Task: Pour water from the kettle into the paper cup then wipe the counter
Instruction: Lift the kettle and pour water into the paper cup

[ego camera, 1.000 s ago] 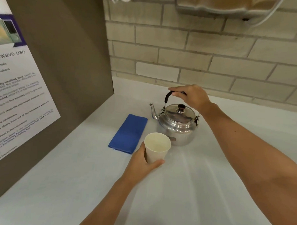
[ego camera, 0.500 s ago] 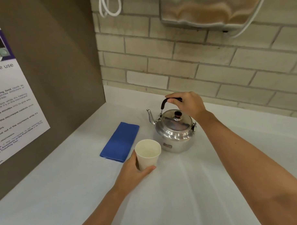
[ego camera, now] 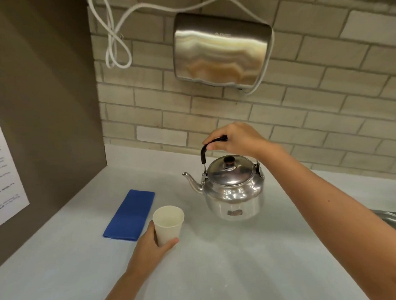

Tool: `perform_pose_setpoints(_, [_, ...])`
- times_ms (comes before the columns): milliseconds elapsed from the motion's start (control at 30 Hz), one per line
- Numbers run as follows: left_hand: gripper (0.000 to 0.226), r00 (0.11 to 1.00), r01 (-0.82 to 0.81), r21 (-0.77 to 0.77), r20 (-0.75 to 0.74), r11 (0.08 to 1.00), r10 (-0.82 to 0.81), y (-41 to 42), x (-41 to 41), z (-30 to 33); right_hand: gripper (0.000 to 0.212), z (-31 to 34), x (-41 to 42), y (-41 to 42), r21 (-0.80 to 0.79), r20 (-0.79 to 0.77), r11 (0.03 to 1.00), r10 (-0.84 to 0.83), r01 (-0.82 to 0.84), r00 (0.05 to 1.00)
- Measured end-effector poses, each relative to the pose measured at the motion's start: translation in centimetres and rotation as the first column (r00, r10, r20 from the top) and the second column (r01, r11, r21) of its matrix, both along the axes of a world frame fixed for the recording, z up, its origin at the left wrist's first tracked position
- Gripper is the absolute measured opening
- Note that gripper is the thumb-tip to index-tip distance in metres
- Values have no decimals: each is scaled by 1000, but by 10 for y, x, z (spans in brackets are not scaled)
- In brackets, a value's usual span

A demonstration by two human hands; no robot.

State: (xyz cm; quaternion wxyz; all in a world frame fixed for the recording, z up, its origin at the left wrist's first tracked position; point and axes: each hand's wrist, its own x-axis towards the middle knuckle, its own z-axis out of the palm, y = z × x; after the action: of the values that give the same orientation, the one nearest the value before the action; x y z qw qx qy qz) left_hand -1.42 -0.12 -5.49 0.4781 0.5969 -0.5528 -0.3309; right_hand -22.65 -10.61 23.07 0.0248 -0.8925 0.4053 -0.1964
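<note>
- The kettle (ego camera: 232, 189), shiny metal with a dark lid knob, hangs upright under the right grip (ego camera: 235, 140), which is clenched around its black handle (ego camera: 209, 145); its spout (ego camera: 191, 180) points toward the left grip.
- Whether the kettle's base touches the bench (ego camera: 244, 263) or sits just above it cannot be told.
- The paper cup (ego camera: 168, 224) stands upright, white and open-topped, held from its near side by the left grip (ego camera: 152, 249), thumb and fingers wrapped about its lower half; it sits near and below the spout, apart from the kettle.
- A folded blue cloth (ego camera: 129, 214) lies flat on the bench just beside the left grip, on its outer side, close to the cup.
- Beyond the right grip, a steel hand dryer (ego camera: 222, 49) is fixed to the brick wall (ego camera: 328, 105), with a white cord (ego camera: 115, 41) looped beside it.
- Far out past the left grip, a printed notice (ego camera: 3, 176) hangs on a brown panel (ego camera: 44, 99).
</note>
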Motion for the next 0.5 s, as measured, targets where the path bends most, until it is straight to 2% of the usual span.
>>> perform_pose_setpoints(233, [69,1000,19,-7,-12,1000,-19,0,0,0,18,0,9,36,-68,-167,997,16,-27,986])
perform_pose_setpoints(500, [68,999,21,-10,24,1000,-21,0,1,0,21,-6,32,57,-47,-307,997,49,-67,950])
